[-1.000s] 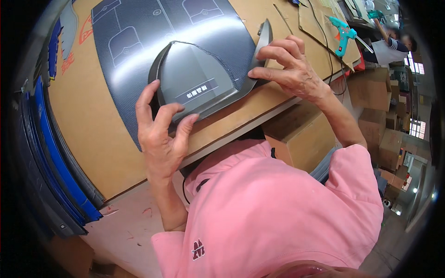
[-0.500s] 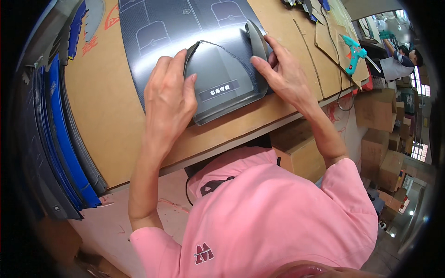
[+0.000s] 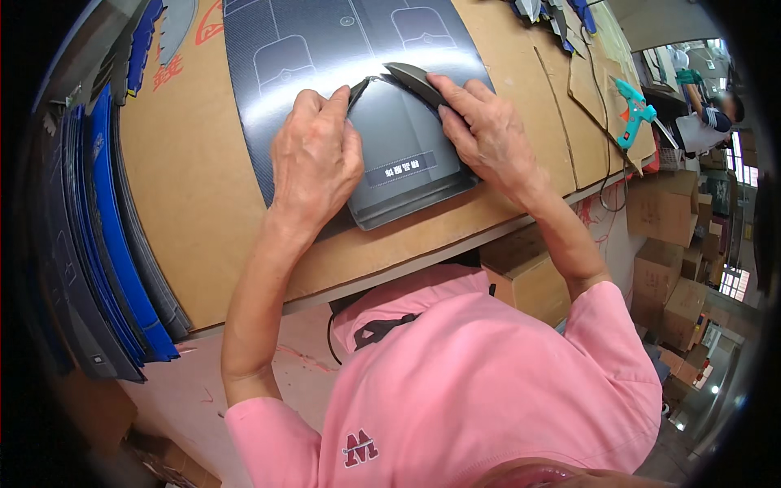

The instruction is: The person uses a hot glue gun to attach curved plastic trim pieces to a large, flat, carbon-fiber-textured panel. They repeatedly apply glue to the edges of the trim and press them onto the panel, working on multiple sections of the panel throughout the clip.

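A glossy dark printed cardboard sheet [image 3: 289,69] lies on the table, its near part forming a tapered panel [image 3: 399,134] with a raised, folded near edge. My right hand [image 3: 492,138] is closed on the curved side flap [image 3: 413,80], thumb and forefinger pinching it. That flap leans inward over the panel, its tip close to the panel's top point. On the opposite side, my left hand [image 3: 316,159] has its fingers bent round the narrow left flap [image 3: 358,93], which stands up edge-on. The fingers hide most of that left flap.
A teal glue gun [image 3: 633,114] with a cord rests at the table's right edge. Blue and dark sheets [image 3: 122,220] stand stacked along the left. Cut pieces [image 3: 541,16] lie at the far right. Cardboard boxes [image 3: 663,207] and another person [image 3: 708,122] are beyond the table.
The right flap has swung from standing along the panel's right side to leaning inward toward its top point. My right hand moved with it. My left hand keeps hold of the left flap.
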The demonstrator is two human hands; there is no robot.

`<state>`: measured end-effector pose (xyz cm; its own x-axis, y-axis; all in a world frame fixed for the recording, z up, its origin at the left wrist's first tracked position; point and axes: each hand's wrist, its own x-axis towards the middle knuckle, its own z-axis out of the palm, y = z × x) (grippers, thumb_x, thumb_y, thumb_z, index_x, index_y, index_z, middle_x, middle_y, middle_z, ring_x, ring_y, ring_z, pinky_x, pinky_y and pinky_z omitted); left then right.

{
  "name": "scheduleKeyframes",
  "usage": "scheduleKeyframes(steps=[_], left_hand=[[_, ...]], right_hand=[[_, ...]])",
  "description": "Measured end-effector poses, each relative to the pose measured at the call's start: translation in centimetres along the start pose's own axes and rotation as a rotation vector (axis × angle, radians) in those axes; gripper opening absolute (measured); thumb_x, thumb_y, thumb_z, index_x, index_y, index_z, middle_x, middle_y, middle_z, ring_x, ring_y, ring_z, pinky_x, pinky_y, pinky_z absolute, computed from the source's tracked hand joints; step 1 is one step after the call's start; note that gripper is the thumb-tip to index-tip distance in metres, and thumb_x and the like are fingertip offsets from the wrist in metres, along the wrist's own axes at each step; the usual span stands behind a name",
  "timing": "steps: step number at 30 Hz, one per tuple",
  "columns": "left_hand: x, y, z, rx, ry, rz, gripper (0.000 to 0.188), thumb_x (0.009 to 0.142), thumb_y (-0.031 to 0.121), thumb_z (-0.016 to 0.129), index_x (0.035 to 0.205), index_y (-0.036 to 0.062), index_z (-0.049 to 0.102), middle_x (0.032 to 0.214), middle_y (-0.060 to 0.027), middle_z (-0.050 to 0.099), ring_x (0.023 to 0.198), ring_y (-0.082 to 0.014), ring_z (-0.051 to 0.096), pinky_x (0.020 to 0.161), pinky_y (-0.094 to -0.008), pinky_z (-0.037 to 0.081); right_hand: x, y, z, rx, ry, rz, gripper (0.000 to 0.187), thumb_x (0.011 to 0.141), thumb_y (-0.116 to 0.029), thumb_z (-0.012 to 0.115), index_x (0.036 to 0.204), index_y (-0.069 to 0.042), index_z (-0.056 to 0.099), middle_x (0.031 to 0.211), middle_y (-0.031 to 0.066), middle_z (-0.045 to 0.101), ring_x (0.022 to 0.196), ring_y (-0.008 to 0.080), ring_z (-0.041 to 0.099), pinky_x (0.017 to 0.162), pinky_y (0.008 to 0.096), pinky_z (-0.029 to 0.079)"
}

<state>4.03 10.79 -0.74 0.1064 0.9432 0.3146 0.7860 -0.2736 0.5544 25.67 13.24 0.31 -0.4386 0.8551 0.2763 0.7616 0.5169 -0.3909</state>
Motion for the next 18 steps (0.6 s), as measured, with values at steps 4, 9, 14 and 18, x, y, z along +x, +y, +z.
scheduleKeyframes(steps=[4,9,14,18], left_hand=[[0.00,-0.08,0.05,-0.004,-0.012,0.005,0.032,0.079,0.003,0.055,0.109,-0.0035,0.063,0.081,-0.0151,0.053,0.071,-0.0297,0.058,0.066,-0.0398,0.047],[-0.04,0.02,0.02,0.014,-0.037,-0.027,0.032,0.082,0.003,0.052,0.111,-0.0010,0.064,0.082,-0.0139,0.053,0.072,-0.0279,0.057,0.068,-0.0376,0.046],[-0.02,0.06,0.09,0.020,-0.033,-0.011,0.032,0.082,0.003,0.052,0.111,0.0000,0.064,0.082,-0.0134,0.053,0.072,-0.0277,0.058,0.068,-0.0373,0.047],[0.10,-0.15,0.11,0.018,-0.044,0.008,0.035,0.076,0.003,0.056,0.110,-0.0017,0.063,0.084,-0.0148,0.053,0.074,-0.0303,0.059,0.064,-0.0414,0.049]], right_hand=[[-0.04,0.10,0.52,-0.010,0.019,-0.029,0.040,0.086,-0.007,0.055,0.126,-0.010,0.055,0.076,0.0128,0.047,0.066,0.0301,0.052,0.061,0.0396,0.045],[0.03,-0.23,0.53,-0.038,-0.032,-0.010,0.039,0.086,-0.006,0.054,0.125,-0.010,0.055,0.079,0.0134,0.049,0.067,0.0311,0.054,0.062,0.0406,0.047],[0.34,-0.53,0.22,-0.069,-0.076,-0.011,0.038,0.085,-0.006,0.054,0.123,-0.010,0.056,0.081,0.0142,0.053,0.066,0.0336,0.059,0.061,0.0423,0.050],[0.56,-0.49,0.36,-0.096,-0.064,0.007,0.033,0.086,-0.010,0.058,0.119,-0.012,0.060,0.080,0.0115,0.050,0.068,0.0285,0.056,0.063,0.0385,0.048]])
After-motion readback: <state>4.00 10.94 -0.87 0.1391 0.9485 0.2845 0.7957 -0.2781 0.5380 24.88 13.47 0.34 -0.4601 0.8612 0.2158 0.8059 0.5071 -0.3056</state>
